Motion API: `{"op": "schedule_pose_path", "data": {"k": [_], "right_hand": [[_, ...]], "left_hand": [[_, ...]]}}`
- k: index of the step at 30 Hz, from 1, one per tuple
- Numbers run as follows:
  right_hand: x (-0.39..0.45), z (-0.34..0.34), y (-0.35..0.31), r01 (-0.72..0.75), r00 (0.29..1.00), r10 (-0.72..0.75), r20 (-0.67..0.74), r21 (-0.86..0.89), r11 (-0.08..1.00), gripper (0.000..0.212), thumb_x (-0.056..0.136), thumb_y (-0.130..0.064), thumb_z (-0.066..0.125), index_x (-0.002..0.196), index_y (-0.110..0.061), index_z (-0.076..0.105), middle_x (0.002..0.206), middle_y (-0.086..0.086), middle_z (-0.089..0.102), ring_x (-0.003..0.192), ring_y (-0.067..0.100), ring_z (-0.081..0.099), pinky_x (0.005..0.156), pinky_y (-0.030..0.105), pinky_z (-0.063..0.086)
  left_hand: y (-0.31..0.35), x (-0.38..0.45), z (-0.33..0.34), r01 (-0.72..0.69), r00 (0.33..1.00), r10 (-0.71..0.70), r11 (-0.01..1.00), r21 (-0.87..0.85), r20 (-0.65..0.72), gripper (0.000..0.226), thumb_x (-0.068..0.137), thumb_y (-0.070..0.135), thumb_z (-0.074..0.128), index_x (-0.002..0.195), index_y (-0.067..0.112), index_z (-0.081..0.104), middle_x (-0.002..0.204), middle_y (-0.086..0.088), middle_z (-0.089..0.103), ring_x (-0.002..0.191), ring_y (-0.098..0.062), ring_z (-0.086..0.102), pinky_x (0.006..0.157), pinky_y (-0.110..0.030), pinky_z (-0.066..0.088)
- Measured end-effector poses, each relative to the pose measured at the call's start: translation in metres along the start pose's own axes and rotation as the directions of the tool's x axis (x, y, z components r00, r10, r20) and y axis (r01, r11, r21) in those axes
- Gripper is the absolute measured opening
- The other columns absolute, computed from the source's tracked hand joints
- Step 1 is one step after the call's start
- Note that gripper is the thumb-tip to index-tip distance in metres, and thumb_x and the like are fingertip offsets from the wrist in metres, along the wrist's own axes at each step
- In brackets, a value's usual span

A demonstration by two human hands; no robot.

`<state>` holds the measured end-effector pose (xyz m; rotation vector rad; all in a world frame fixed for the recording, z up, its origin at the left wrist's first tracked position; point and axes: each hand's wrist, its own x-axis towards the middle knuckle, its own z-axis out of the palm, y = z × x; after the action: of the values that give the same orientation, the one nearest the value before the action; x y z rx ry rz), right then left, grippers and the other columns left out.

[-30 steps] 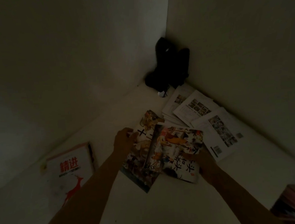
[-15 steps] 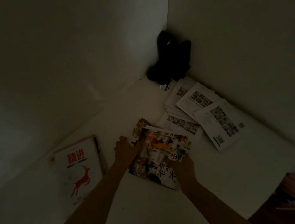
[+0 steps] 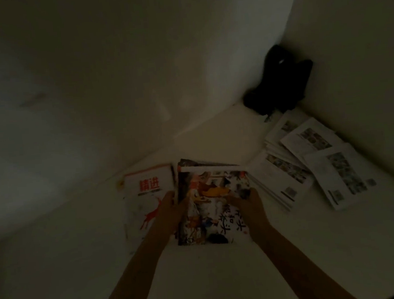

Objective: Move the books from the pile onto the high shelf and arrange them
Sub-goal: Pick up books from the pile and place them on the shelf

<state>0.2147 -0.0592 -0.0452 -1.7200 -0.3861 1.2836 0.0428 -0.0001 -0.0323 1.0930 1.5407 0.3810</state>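
Observation:
A stack of colourful picture books (image 3: 213, 202) lies flat on the white shelf (image 3: 215, 270), squared up one on another. My left hand (image 3: 170, 210) grips the stack's left edge and my right hand (image 3: 248, 206) grips its right edge. Directly left of the stack, and touching it, lies a white book with red characters and a red deer (image 3: 147, 193); my left hand covers part of it. To the right, several white-backed books (image 3: 310, 161) lie fanned out flat along the right wall.
A black soft object (image 3: 280, 81) sits in the far corner where the two white walls meet. The walls close the shelf on the left and right. The light is dim.
The two colourful books, earlier spread apart, are now gathered into one stack and shifted left against the red deer book. Both hands moved with them.

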Motion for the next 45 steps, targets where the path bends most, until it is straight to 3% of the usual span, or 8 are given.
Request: {"op": "schedule_pose_path", "data": {"k": [6, 10, 18, 26, 31, 34, 40, 45], "right_hand": [[0.009, 0.103, -0.006, 0.172, 0.975, -0.103, 0.198, -0.371, 0.913, 0.047, 0.082, -0.028, 0.071, 0.118, -0.006, 0.051, 0.107, 0.004, 0.055, 0.099, 0.020, 0.053, 0.081, 0.028, 0.044], [0.015, 0.140, 0.009, 0.173, 0.985, -0.127, 0.116, -0.634, 0.754, 0.054, 0.084, -0.039, 0.066, 0.124, -0.008, 0.047, 0.127, 0.016, 0.040, 0.117, 0.033, 0.043, 0.094, 0.037, 0.039], [0.021, 0.153, 0.014, -0.141, 0.980, 0.172, 0.098, -0.266, 0.954, 0.076, 0.082, -0.017, 0.070, 0.143, -0.004, 0.026, 0.139, 0.017, 0.043, 0.117, 0.031, 0.050, 0.082, 0.031, 0.044], [0.024, 0.152, 0.006, -0.294, 0.924, 0.345, 0.164, -0.272, 0.916, 0.066, 0.077, -0.015, 0.075, 0.132, 0.004, 0.045, 0.127, 0.021, 0.055, 0.112, 0.035, 0.057, 0.089, 0.038, 0.049], [0.005, 0.133, 0.013, -0.030, 0.935, 0.059, 0.351, -0.088, 0.996, 0.072, 0.060, -0.015, 0.084, 0.125, -0.010, 0.053, 0.116, 0.015, 0.065, 0.100, 0.030, 0.066, 0.081, 0.044, 0.056], [-0.004, 0.126, 0.002, 0.207, 0.892, -0.148, 0.426, -0.095, 0.974, 0.067, 0.065, -0.015, 0.083, 0.123, -0.018, 0.050, 0.117, 0.005, 0.063, 0.105, 0.018, 0.064, 0.080, 0.028, 0.056], [-0.014, 0.112, 0.002, 0.457, 0.803, -0.363, 0.472, -0.098, 0.884, 0.062, 0.078, 0.009, 0.066, 0.125, -0.019, 0.037, 0.118, 0.001, 0.056, 0.102, 0.009, 0.063, 0.080, 0.028, 0.055], [-0.009, 0.106, 0.018, 0.426, 0.832, -0.299, 0.468, -0.193, 0.884, 0.076, 0.075, 0.014, 0.067, 0.139, -0.008, 0.033, 0.123, -0.002, 0.056, 0.105, -0.003, 0.060, 0.087, 0.023, 0.053]], "left_hand": [[-0.050, 0.009, -0.076, 0.091, 0.933, -0.049, 0.990, 0.104, -0.357, 0.029, 0.086, 0.030, 0.064, 0.084, 0.007, 0.047, 0.115, -0.014, 0.037, 0.108, -0.027, 0.044, 0.097, -0.040, 0.042], [-0.077, 0.024, -0.085, 0.139, 0.928, -0.155, 0.988, -0.073, -0.338, 0.030, 0.079, 0.029, 0.072, 0.084, 0.007, 0.052, 0.091, -0.015, 0.054, 0.080, -0.026, 0.055, 0.064, -0.031, 0.053], [-0.084, 0.054, -0.102, 0.267, 0.913, -0.308, 0.947, -0.180, -0.269, 0.130, 0.036, 0.071, 0.077, 0.133, -0.005, 0.036, 0.126, -0.025, 0.051, 0.108, -0.039, 0.055, 0.087, -0.051, 0.051], [-0.086, 0.052, -0.112, 0.184, 0.972, -0.217, 0.939, -0.289, -0.085, 0.082, 0.063, 0.041, 0.079, 0.130, 0.005, 0.048, 0.125, -0.018, 0.056, 0.107, -0.035, 0.058, 0.087, -0.045, 0.052], [-0.091, 0.037, -0.117, -0.054, 0.995, 0.028, 0.963, -0.265, -0.100, 0.106, 0.048, 0.056, 0.084, 0.135, 0.013, 0.043, 0.134, -0.009, 0.052, 0.115, -0.028, 0.055, 0.086, -0.033, 0.053], [-0.081, 0.029, -0.123, -0.226, 0.969, 0.197, 0.951, -0.213, -0.150, 0.075, 0.070, 0.018, 0.078, 0.134, 0.021, 0.039, 0.127, 0.009, 0.049, 0.115, -0.011, 0.049, 0.065, -0.005, 0.049], [-0.076, 0.016, -0.127, -0.356, 0.934, 0.338, 0.874, -0.329, -0.112, 0.092, 0.045, 0.045, 0.086, 0.125, 0.019, 0.049, 0.109, 0.015, 0.063, 0.098, 0.005, 0.062, 0.079, -0.019, 0.054], [-0.083, 0.013, -0.117, -0.368, 0.929, 0.345, 0.899, -0.238, -0.133, 0.059, 0.067, -0.010, 0.073, 0.106, 0.030, 0.054, 0.093, 0.027, 0.068, 0.090, 0.015, 0.060, 0.082, -0.020, 0.052]]}}
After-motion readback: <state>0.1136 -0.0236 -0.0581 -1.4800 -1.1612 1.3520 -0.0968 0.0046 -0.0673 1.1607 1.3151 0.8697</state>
